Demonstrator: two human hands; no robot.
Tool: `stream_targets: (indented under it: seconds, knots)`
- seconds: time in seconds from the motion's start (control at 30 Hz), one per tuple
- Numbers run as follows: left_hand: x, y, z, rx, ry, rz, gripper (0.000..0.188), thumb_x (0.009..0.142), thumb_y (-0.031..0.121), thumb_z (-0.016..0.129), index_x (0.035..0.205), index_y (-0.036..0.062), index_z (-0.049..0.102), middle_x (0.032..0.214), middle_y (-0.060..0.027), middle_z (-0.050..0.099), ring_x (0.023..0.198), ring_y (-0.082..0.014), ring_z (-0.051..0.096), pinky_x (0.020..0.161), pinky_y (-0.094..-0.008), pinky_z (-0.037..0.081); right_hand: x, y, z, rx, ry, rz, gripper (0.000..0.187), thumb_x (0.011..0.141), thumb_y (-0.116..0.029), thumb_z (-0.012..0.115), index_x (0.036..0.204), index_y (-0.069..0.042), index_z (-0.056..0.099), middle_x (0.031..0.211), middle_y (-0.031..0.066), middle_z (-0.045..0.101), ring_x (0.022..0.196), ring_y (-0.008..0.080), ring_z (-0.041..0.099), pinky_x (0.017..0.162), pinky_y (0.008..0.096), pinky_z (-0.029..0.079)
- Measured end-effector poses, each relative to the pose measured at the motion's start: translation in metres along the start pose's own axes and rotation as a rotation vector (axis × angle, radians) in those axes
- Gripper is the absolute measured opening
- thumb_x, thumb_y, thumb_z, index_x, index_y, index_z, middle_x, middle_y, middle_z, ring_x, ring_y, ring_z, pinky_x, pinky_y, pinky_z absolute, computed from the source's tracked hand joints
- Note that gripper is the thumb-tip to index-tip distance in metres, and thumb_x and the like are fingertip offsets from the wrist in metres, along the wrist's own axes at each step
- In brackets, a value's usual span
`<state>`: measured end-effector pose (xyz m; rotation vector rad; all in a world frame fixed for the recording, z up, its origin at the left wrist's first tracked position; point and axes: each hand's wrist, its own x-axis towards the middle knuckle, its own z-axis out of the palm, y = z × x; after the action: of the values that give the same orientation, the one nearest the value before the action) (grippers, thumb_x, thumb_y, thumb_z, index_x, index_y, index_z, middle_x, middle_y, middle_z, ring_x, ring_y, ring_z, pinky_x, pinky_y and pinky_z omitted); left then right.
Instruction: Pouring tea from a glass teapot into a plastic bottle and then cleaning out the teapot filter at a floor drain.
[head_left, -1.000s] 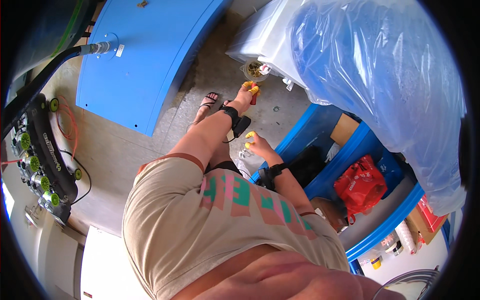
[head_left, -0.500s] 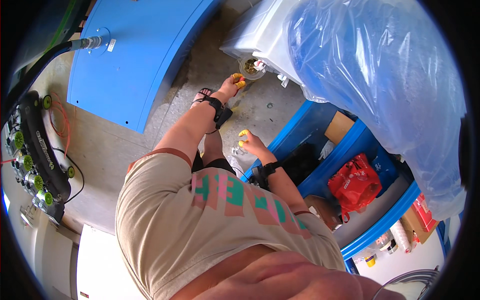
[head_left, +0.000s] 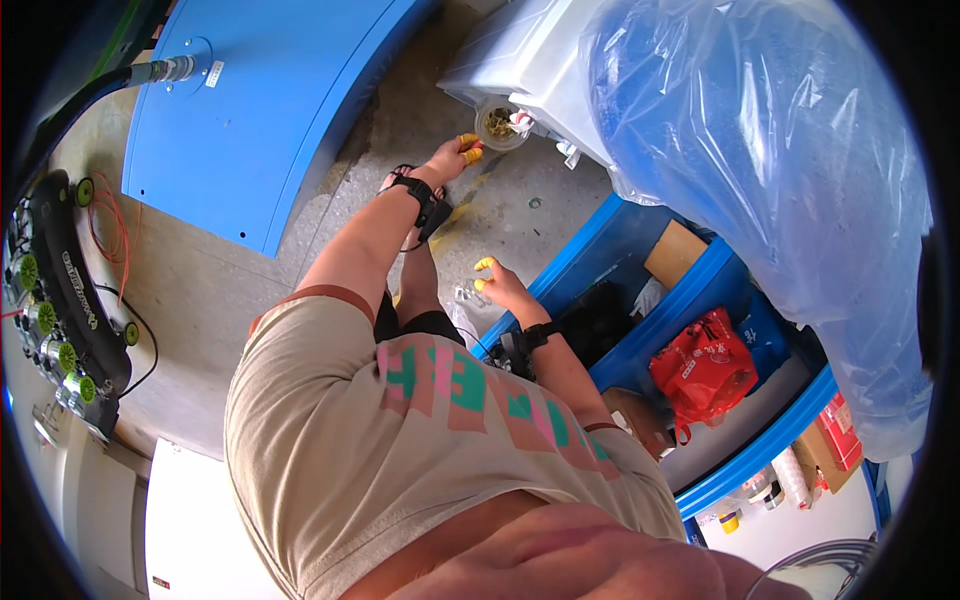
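Reaching farther than a moment ago, the left hand is now stretching out across the concrete floor until it is arriving at the round clear cup, which is standing on the floor at the foot of the white box, tucked against its lower edge. The yellow-capped fingers of that hand are lying close together, curled toward the cup's rim and just beside it; whether they are actually touching it I cannot tell. A black band is wrapping the left wrist.

The right hand is hanging lower, near the edge of the blue shelf, having shifted little between the pictures. Its fingers, also capped in yellow, are bending loosely inward and are pinching a small clear glinting object; what that object is stays too small to make out. A black band is sitting on this wrist as well.

Behind the cup, a large clear-blue plastic sheet is draping over bulky goods and is hanging down over the shelf. On the shelf a red bag is lying beside a brown cardboard box. Toward the far left of the floor a big blue panel is resting, with a grey hose running into its corner, and a black device with green knobs is lying along the floor's left edge.
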<state>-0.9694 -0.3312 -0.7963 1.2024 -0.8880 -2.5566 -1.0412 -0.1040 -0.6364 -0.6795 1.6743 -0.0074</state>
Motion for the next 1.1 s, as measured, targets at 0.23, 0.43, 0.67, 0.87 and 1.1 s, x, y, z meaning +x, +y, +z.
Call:
stream_targets:
  seconds: [0.23, 0.43, 0.67, 0.87, 1.1]
  knots:
    - [0.006, 0.036, -0.015, 0.281, -0.098, -0.063, 0.029, 0.09, 0.015, 0.061, 0.117, 0.003, 0.057, 0.093, -0.0031, 0.062, 0.079, -0.0114, 0.055, 0.069, -0.0248, 0.046, -0.001, -0.003, 0.0, -0.022, -0.004, -0.003, 0.038, 0.077, -0.023, 0.065, 0.11, -0.009, 0.052, 0.087, 0.019, 0.065, 0.083, 0.0339, 0.063, 0.073, 0.0392, 0.048]
    - [0.009, 0.066, -0.031, 0.67, -0.179, 0.019, 0.031, 0.09, 0.018, 0.058, 0.117, 0.0031, 0.058, 0.097, -0.0038, 0.064, 0.079, -0.0122, 0.056, 0.069, -0.0267, 0.047, 0.0, -0.01, -0.001, -0.013, -0.024, 0.009, 0.037, 0.078, -0.022, 0.064, 0.11, -0.008, 0.052, 0.089, 0.0186, 0.065, 0.085, 0.0339, 0.063, 0.075, 0.0388, 0.048]
    - [0.012, 0.107, -0.022, 1.039, -0.238, 0.106, 0.034, 0.079, 0.021, 0.066, 0.109, 0.0035, 0.063, 0.092, -0.0142, 0.067, 0.084, -0.0256, 0.063, 0.074, -0.0336, 0.049, -0.002, -0.005, 0.002, 0.03, -0.02, -0.003, 0.037, 0.078, -0.022, 0.064, 0.11, -0.008, 0.052, 0.092, 0.0182, 0.065, 0.084, 0.0336, 0.063, 0.075, 0.038, 0.048]
    - [0.018, 0.117, -0.026, 1.056, -0.261, 0.151, 0.034, 0.076, 0.02, 0.07, 0.104, 0.0028, 0.065, 0.091, -0.0146, 0.068, 0.083, -0.0259, 0.064, 0.073, -0.0346, 0.05, 0.001, -0.005, 0.007, 0.021, -0.018, -0.018, 0.037, 0.078, -0.022, 0.065, 0.11, -0.008, 0.052, 0.093, 0.0185, 0.065, 0.084, 0.0338, 0.063, 0.075, 0.0382, 0.048]
    - [0.017, 0.126, -0.02, 1.218, -0.211, 0.274, 0.036, 0.074, 0.023, 0.073, 0.103, 0.0041, 0.066, 0.09, -0.0158, 0.067, 0.083, -0.028, 0.065, 0.073, -0.0358, 0.05, -0.002, -0.009, 0.007, 0.011, -0.027, 0.012, 0.036, 0.077, -0.021, 0.065, 0.109, -0.008, 0.052, 0.09, 0.0187, 0.065, 0.081, 0.0342, 0.063, 0.073, 0.0386, 0.048]
